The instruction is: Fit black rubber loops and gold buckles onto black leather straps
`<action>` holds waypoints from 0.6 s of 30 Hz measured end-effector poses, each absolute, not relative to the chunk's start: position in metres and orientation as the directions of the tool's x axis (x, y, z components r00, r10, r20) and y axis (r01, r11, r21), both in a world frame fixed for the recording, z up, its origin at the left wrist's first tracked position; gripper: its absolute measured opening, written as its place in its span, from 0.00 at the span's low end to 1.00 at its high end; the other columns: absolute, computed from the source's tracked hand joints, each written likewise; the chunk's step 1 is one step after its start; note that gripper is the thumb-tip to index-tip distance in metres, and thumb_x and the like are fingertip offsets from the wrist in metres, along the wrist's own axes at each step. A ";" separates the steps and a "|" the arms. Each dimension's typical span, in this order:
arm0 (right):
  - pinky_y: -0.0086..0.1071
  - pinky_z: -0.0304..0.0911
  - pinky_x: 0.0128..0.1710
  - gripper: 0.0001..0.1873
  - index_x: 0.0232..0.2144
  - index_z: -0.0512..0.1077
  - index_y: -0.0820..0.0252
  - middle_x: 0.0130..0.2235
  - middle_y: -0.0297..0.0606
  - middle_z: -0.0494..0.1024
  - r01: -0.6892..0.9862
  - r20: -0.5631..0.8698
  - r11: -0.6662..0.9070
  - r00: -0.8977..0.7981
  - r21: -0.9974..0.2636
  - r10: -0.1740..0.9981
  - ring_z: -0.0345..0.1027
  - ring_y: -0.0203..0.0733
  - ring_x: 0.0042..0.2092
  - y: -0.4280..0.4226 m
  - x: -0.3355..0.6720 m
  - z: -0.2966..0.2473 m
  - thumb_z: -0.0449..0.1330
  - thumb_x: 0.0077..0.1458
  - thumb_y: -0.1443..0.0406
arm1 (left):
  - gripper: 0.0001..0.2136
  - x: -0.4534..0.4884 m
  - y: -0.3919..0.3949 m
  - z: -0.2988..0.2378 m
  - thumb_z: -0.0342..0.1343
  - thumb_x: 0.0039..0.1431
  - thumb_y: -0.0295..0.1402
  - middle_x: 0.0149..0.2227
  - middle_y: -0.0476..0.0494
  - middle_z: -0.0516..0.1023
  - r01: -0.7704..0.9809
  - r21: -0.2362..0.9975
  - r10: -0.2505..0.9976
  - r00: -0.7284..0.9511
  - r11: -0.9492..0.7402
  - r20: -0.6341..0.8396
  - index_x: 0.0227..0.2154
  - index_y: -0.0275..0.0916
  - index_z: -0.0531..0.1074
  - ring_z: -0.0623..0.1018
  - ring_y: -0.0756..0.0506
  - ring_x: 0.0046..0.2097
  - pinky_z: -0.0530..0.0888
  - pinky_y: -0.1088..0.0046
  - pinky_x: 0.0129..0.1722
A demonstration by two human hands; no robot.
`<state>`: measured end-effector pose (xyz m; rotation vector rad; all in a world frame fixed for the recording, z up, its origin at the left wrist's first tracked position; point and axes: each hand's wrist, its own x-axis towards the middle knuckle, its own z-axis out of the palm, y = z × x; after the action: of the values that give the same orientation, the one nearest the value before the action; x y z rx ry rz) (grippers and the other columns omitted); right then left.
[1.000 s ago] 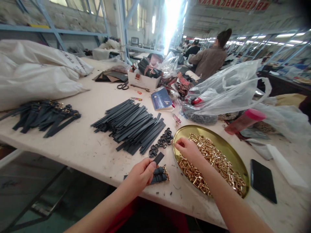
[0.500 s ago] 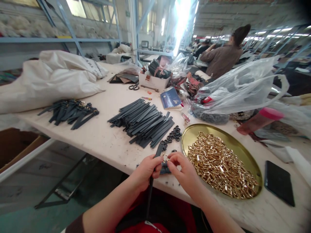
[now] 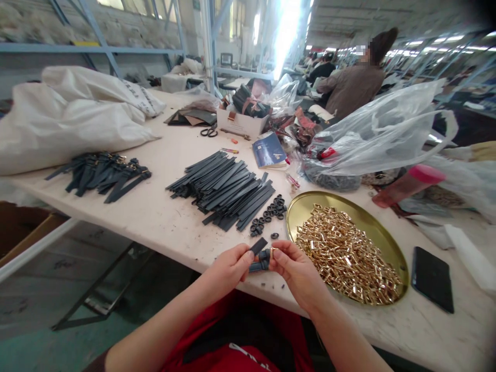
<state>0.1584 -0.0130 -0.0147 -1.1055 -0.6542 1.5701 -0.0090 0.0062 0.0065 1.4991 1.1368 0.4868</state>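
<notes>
My left hand (image 3: 234, 264) is closed around a dark leather strap (image 3: 258, 246), whose flat end sticks out past the thumb. In my right hand (image 3: 295, 266) a small gold buckle (image 3: 272, 253) is pinched between thumb and fingertips, close to the strap. Several dark strap pieces (image 3: 259, 266) lie at the table edge, just under and between the hands; which of them touch the fingers I cannot tell. Beyond the hands are small black leather loops (image 3: 267, 216) and a pile of flat dark straps (image 3: 222, 188). A gold oval tray (image 3: 300, 206) heaped with gold buckles (image 3: 349, 258) stands right of my right hand.
Straps with buckles (image 3: 103, 173) lie at the left by a white sack (image 3: 77, 116). Further back are scissors (image 3: 209, 132), a blue notebook (image 3: 269, 150) and a white box (image 3: 242, 124). A phone (image 3: 432, 279), pink-lidded bottle (image 3: 406, 186) and plastic bag (image 3: 380, 134) occupy the right.
The strap has turned from hanging long below my left hand to a short end pointing up right. The buckle has come lower, against the dark pieces between my hands. The view has shifted slightly.
</notes>
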 end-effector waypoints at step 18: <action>0.28 0.57 0.28 0.12 0.25 0.68 0.59 0.23 0.30 0.69 -0.011 -0.197 -0.198 0.140 -0.980 0.970 0.61 0.34 0.27 -0.037 0.139 -0.031 0.55 0.52 0.57 | 0.09 -0.001 -0.004 -0.001 0.42 0.57 0.38 0.18 0.56 0.64 0.348 0.903 0.744 0.528 0.251 -0.410 0.30 0.38 0.62 0.61 0.55 0.17 0.58 0.80 0.19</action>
<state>0.1391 -0.0375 -0.0307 -1.4188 -1.0049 1.2442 -0.0011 -0.0039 -0.0015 1.3496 1.0504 0.3506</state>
